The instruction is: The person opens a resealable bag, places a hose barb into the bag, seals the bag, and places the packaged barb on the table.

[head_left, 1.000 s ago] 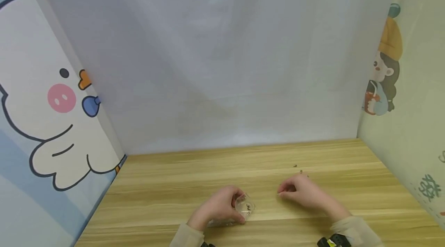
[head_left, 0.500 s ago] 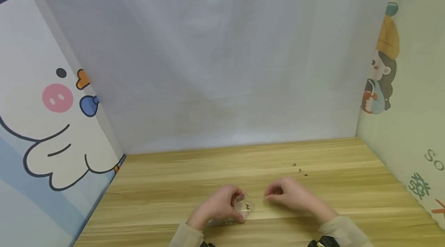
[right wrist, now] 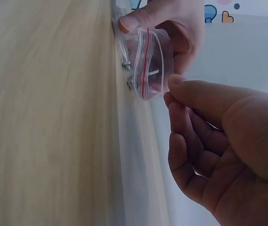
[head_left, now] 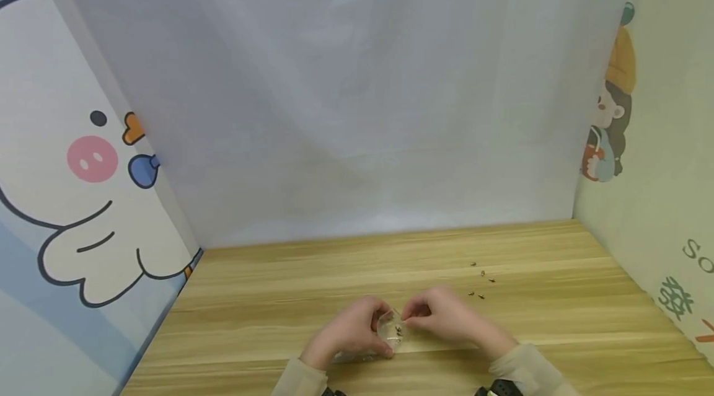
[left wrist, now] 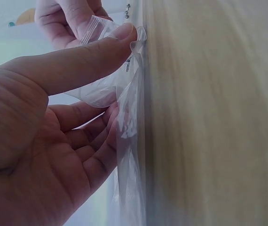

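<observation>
My left hand [head_left: 351,328] holds a small clear zip bag [right wrist: 158,52] on the wooden table, its mouth spread toward the right. A red line runs along the bag's seal. Several small metal screws [head_left: 398,331] are inside. Beside the mouth is my right hand [head_left: 443,315], thumb and forefinger tips pressed together in a pinch. In the right wrist view a thin silvery shaft [right wrist: 153,72] shows at the mouth, just before these fingertips. Whatever sits between the tips is mostly hidden; it appears to be a small screw.
Several loose screws [head_left: 482,273] lie scattered on the wooden table [head_left: 268,284], beyond the right hand. A pale curtain [head_left: 362,105] closes off the back. Printed panels stand at the left and right sides.
My right hand has moved left from near the loose screws to the bag's mouth, uncovering more screws on the table. The left hand and bag have stayed in place.
</observation>
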`<state>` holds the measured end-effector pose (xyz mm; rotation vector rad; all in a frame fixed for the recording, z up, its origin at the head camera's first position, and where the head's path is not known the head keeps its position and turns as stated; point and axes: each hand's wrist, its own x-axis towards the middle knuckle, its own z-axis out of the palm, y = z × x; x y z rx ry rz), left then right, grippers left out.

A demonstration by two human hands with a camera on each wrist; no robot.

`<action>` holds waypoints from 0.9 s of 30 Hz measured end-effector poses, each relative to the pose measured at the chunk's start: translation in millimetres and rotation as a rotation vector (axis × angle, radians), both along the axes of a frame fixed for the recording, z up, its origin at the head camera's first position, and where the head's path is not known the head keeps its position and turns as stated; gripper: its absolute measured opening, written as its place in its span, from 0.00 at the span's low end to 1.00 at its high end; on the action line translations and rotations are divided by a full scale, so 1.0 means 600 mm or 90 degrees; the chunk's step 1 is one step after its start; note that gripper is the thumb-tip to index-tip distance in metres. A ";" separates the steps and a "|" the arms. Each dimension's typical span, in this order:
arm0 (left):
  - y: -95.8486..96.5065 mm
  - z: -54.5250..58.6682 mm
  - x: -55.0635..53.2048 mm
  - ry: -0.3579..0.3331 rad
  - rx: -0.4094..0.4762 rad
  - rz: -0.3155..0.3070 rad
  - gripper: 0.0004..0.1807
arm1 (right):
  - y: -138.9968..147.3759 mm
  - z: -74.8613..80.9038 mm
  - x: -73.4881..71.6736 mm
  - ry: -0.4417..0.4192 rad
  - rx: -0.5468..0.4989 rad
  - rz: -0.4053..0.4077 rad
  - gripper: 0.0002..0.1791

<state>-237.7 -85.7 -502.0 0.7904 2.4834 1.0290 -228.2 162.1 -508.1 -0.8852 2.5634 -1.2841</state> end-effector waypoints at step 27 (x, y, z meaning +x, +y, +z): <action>-0.004 -0.001 -0.002 -0.030 0.008 0.006 0.32 | -0.039 -0.005 0.007 -0.002 -0.026 0.015 0.03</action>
